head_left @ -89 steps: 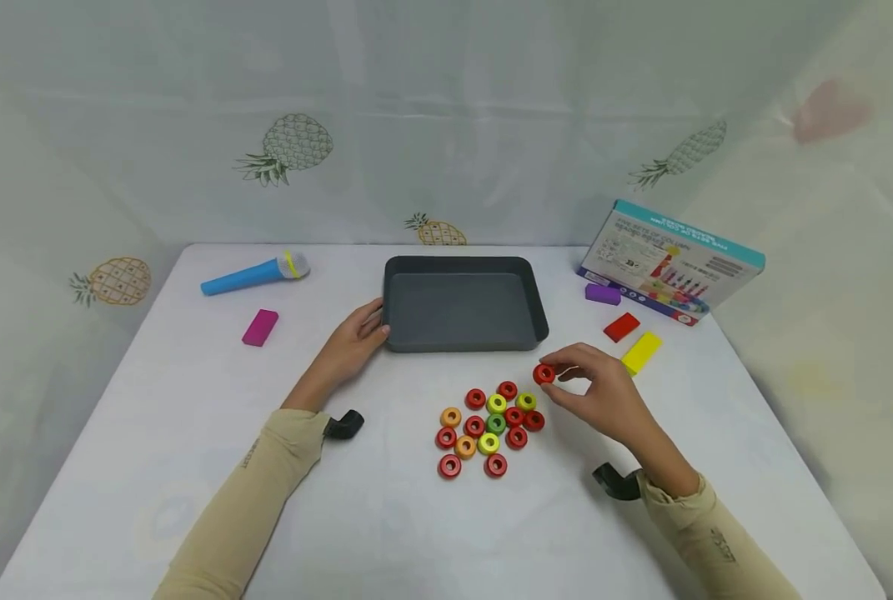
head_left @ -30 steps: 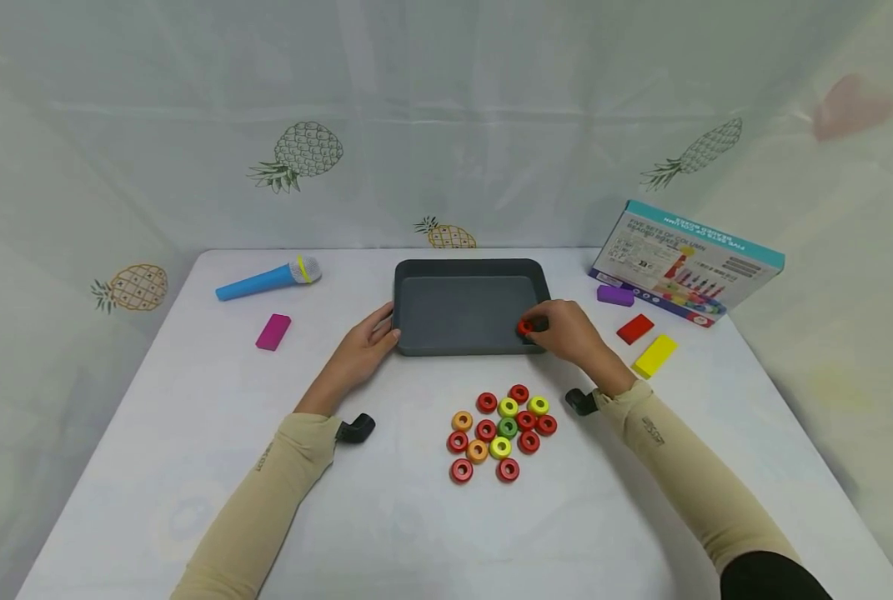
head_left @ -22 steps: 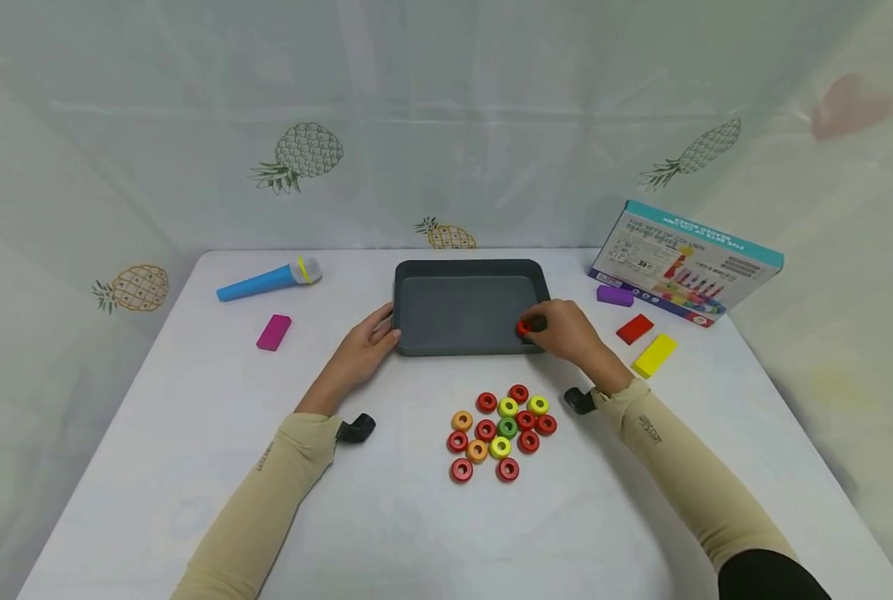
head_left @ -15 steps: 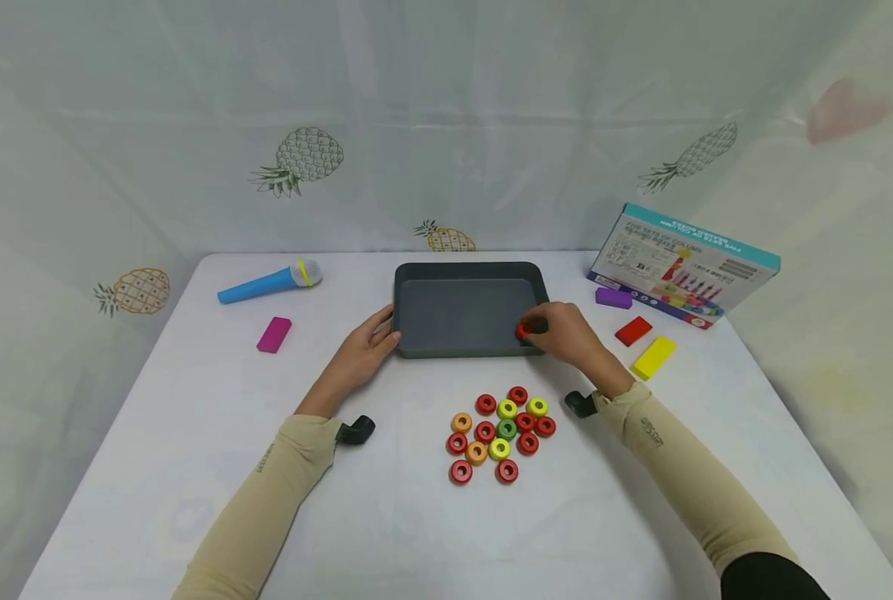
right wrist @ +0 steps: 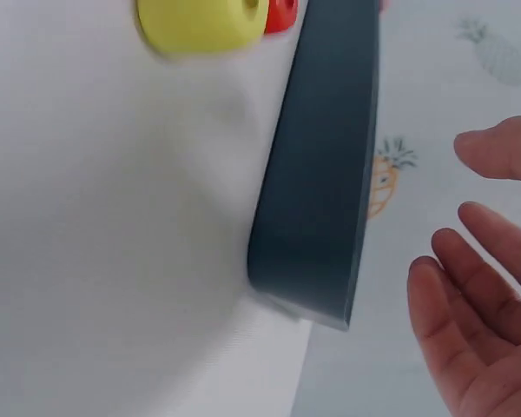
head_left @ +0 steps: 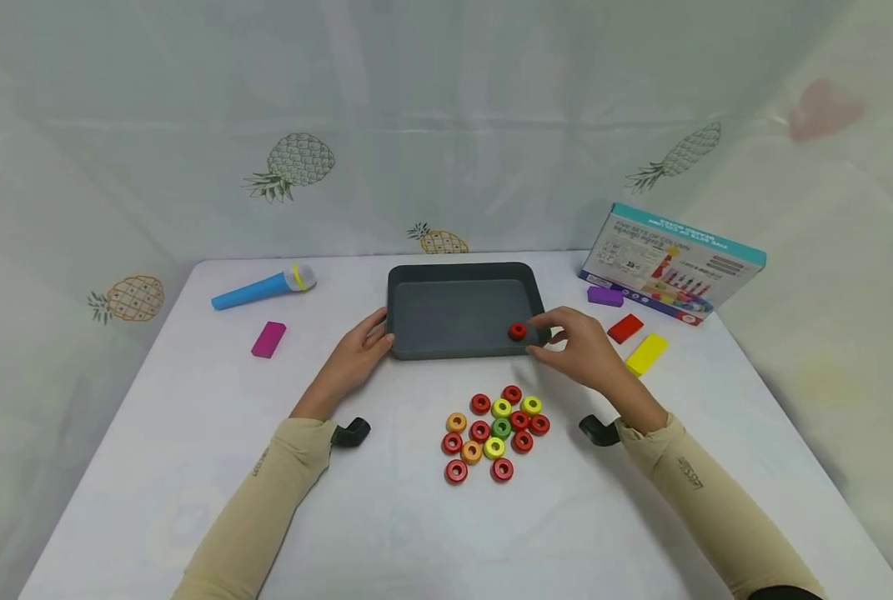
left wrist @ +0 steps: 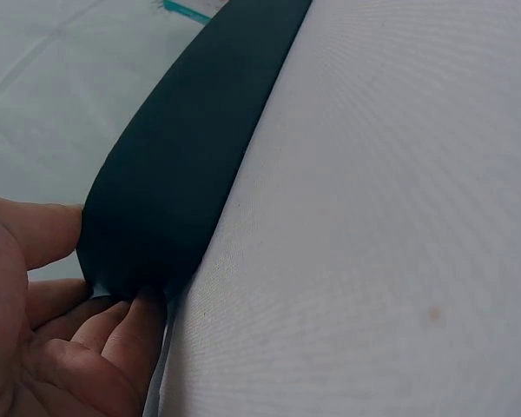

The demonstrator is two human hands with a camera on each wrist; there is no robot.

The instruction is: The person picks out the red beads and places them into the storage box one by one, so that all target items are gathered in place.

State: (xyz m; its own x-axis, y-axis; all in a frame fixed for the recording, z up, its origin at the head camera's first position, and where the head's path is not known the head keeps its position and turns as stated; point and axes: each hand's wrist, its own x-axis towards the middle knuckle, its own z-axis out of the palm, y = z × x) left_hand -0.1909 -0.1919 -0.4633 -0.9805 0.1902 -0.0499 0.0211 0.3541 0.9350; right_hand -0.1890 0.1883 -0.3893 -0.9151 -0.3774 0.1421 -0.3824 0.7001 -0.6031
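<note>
Tray [head_left: 446, 312]: set towards the far edge of the worktop [head_left: 386, 517], long side facing the person, probably so that it can be reached from either end.
Red ring [head_left: 517, 336]: inside the tray, near the front right corner, with nothing gripping it; that corner was likely chosen as the handiest from the right.
Left hand [head_left: 350, 360]: holds the tray's left end, thumb on the rim and fingers bent against the wall, seemingly to keep it from sliding.
Right hand [head_left: 581, 350]: empty, fingers curved, thumb and index fingertip parted with a clear gap; it hovers at the tray's right end, just beside the red ring.
Loose rings [head_left: 479, 437]: red, yellow, orange and one green, clustered in front of the tray; they appear to lie on their flat faces, which should stop them rolling.
Left side: microphone [head_left: 254, 292] and magenta block [head_left: 269, 340], well apart from the tray.
Right side: box [head_left: 664, 265], with the purple block [head_left: 605, 296], red block [head_left: 625, 328] and yellow block [head_left: 646, 355] near it, all perhaps kept outside the working area.
Changed: half a second ago the right hand pinched the red ring inside the tray; now its fingers have parted and drawn back rightward. Three seconds ago that ring was held outside the tray.
Unchanged: the left hand's hold and the cluster's arrangement.
</note>
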